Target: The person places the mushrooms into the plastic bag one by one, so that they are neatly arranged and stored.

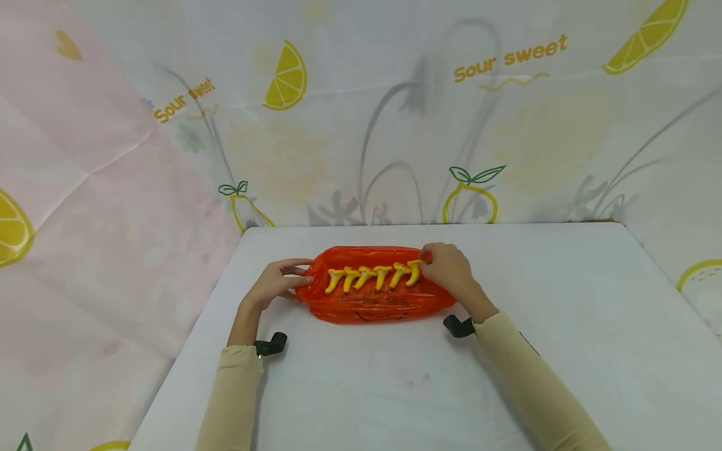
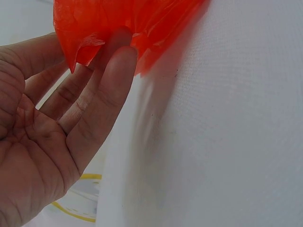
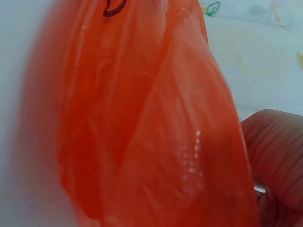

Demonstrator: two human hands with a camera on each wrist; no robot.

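Observation:
A red plastic bag lies lengthwise on the white table, shaped like a long shallow tray. Across it stand several small yellow mushroom-shaped pieces in a row. At the bag's left end is my left hand, thumb on the near side and fingers curved round the crumpled edge. In the left wrist view this hand holds the red plastic from below. My right hand reaches over the right end and pinches the rightmost yellow piece at its top. In the right wrist view the bag hides most of its fingers.
The white table carries the bag near its back edge. Behind it hangs a pale cloth printed with lemons and lettering. A black wrist mount sits on the left wrist, another mount on the right.

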